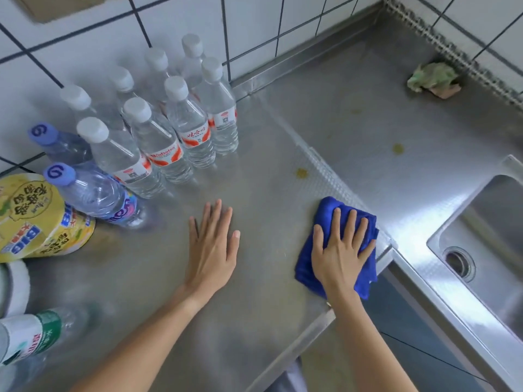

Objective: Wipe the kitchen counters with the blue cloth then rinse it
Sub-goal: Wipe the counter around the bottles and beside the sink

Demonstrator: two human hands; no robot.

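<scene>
Blue cloth [336, 250] sits bunched at the steel counter [254, 278] front edge, near the sink [486, 222]. Wiping step, I judge; rinse not begun. Left hand [210, 244] flat on bare steel, fingers straight, holding nothing. Right hand [341, 250] presses the cloth, fingers spread. Yellow stains [301, 173] beyond need my next stroke.

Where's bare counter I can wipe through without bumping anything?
Free: between the left hand and the blue cloth, and the stretch from the cloth toward the sink and the crumpled rag. Crowded: the water bottles and noodle cup at left.
</scene>
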